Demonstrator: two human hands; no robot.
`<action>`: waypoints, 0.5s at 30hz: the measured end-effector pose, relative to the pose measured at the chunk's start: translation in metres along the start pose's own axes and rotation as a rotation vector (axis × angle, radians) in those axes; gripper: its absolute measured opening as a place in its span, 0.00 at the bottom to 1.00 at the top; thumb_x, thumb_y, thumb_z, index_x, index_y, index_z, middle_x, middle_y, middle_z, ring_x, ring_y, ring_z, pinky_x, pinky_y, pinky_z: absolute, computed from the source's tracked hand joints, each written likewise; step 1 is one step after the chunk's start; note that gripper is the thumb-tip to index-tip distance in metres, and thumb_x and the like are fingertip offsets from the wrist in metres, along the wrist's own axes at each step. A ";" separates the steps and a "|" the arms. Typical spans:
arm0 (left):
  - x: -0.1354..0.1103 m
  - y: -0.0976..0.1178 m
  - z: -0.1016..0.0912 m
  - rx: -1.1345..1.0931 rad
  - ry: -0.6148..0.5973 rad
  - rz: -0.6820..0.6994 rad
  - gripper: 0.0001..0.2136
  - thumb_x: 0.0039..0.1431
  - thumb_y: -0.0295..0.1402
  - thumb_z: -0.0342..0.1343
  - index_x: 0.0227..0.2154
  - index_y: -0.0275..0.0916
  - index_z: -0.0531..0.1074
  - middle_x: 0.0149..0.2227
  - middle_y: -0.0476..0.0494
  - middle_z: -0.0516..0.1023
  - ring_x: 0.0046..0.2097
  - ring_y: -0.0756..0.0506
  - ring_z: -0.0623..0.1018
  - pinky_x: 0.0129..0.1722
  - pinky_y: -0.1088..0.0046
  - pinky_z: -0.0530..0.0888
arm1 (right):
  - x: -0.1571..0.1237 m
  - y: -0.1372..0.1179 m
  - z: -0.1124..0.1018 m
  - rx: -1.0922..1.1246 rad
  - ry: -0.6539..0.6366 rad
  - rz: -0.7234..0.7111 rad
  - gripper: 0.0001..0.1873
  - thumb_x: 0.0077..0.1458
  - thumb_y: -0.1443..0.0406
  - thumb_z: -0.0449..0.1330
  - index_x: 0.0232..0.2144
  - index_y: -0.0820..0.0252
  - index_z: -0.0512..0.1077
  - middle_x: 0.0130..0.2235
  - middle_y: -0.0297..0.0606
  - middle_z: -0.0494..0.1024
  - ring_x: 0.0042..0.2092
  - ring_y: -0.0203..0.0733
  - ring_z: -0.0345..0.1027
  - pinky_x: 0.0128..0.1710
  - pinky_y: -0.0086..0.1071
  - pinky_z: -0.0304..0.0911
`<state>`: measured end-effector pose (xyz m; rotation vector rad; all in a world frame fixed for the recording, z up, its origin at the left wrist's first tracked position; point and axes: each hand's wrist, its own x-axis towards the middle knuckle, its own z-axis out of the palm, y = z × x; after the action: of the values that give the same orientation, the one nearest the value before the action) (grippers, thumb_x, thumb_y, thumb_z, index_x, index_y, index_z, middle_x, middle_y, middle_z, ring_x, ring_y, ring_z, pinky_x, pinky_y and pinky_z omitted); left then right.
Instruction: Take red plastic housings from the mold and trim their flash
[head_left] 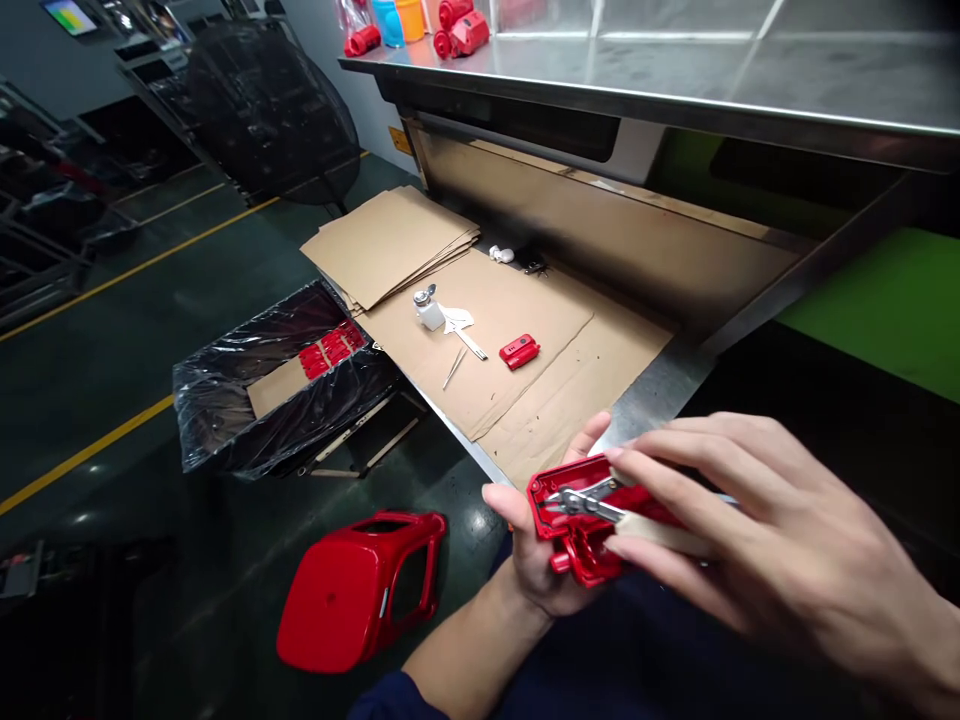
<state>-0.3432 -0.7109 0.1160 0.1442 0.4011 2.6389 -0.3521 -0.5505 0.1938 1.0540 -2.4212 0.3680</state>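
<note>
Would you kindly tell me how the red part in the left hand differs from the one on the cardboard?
The held part rests in the left hand; the other part lies on the cardboard. The held part shows its hollow inside, with pliers over it; the other part shows a face with dark marks. Both are red.

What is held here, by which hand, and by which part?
The left hand holds a red casing from beneath; the right hand holds pliers by their handles.
</note>
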 end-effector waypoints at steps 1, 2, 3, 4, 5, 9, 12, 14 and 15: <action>0.000 -0.001 -0.001 0.000 -0.022 -0.010 0.49 0.43 0.70 0.52 0.63 0.43 0.63 0.57 0.34 0.73 0.61 0.28 0.69 0.66 0.46 0.58 | 0.003 -0.003 0.000 -0.009 -0.014 -0.028 0.26 0.58 0.58 0.64 0.54 0.67 0.68 0.48 0.49 0.75 0.47 0.52 0.67 0.46 0.49 0.64; -0.001 -0.001 -0.001 -0.001 -0.037 -0.022 0.48 0.44 0.70 0.52 0.63 0.43 0.62 0.57 0.34 0.73 0.62 0.29 0.68 0.66 0.47 0.58 | 0.005 -0.005 0.000 -0.020 -0.027 -0.046 0.26 0.58 0.59 0.64 0.54 0.68 0.68 0.47 0.49 0.75 0.47 0.53 0.67 0.45 0.49 0.64; -0.001 -0.001 -0.001 -0.001 -0.045 -0.033 0.49 0.44 0.70 0.52 0.64 0.43 0.61 0.58 0.35 0.72 0.63 0.29 0.67 0.67 0.48 0.57 | 0.006 -0.006 0.000 -0.035 -0.032 -0.057 0.25 0.58 0.59 0.63 0.53 0.69 0.68 0.47 0.50 0.75 0.47 0.53 0.67 0.45 0.50 0.63; -0.001 -0.001 -0.001 0.000 -0.047 -0.042 0.49 0.44 0.70 0.51 0.64 0.42 0.61 0.59 0.34 0.71 0.64 0.29 0.66 0.67 0.48 0.57 | 0.005 -0.006 0.000 -0.047 -0.038 -0.064 0.25 0.59 0.59 0.63 0.53 0.70 0.68 0.46 0.50 0.75 0.47 0.52 0.67 0.45 0.50 0.63; 0.000 -0.002 -0.001 0.003 -0.049 -0.052 0.49 0.44 0.70 0.51 0.64 0.42 0.60 0.59 0.34 0.71 0.64 0.29 0.66 0.67 0.48 0.57 | 0.004 -0.006 -0.001 -0.057 -0.038 -0.065 0.24 0.59 0.59 0.63 0.53 0.70 0.68 0.46 0.50 0.75 0.47 0.52 0.67 0.45 0.50 0.63; 0.004 -0.002 0.002 0.015 -0.058 -0.072 0.49 0.43 0.69 0.53 0.64 0.43 0.62 0.58 0.34 0.73 0.63 0.29 0.67 0.66 0.47 0.58 | 0.001 -0.003 -0.005 -0.074 -0.029 -0.056 0.24 0.59 0.60 0.63 0.52 0.71 0.69 0.45 0.50 0.75 0.47 0.52 0.67 0.45 0.50 0.62; 0.008 -0.003 0.003 0.015 -0.062 -0.063 0.49 0.43 0.68 0.55 0.64 0.42 0.62 0.57 0.34 0.73 0.62 0.28 0.67 0.66 0.46 0.59 | -0.001 -0.001 -0.006 -0.072 -0.044 -0.032 0.24 0.59 0.59 0.63 0.52 0.71 0.69 0.45 0.50 0.75 0.47 0.52 0.66 0.44 0.50 0.62; 0.011 -0.004 0.003 0.018 -0.060 -0.053 0.50 0.43 0.68 0.55 0.64 0.41 0.61 0.57 0.33 0.73 0.62 0.28 0.68 0.65 0.46 0.59 | -0.001 -0.001 -0.006 -0.067 -0.053 -0.006 0.24 0.59 0.59 0.62 0.52 0.71 0.69 0.45 0.49 0.75 0.46 0.52 0.66 0.43 0.49 0.62; 0.012 -0.004 0.002 0.021 -0.054 -0.049 0.50 0.42 0.68 0.56 0.64 0.41 0.60 0.57 0.32 0.73 0.62 0.27 0.68 0.65 0.46 0.59 | -0.001 0.000 -0.006 -0.062 -0.056 0.004 0.23 0.60 0.59 0.62 0.51 0.70 0.69 0.44 0.49 0.75 0.45 0.52 0.66 0.42 0.48 0.62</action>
<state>-0.3518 -0.7012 0.1171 0.2097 0.4086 2.5771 -0.3491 -0.5476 0.1982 1.0457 -2.4678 0.2659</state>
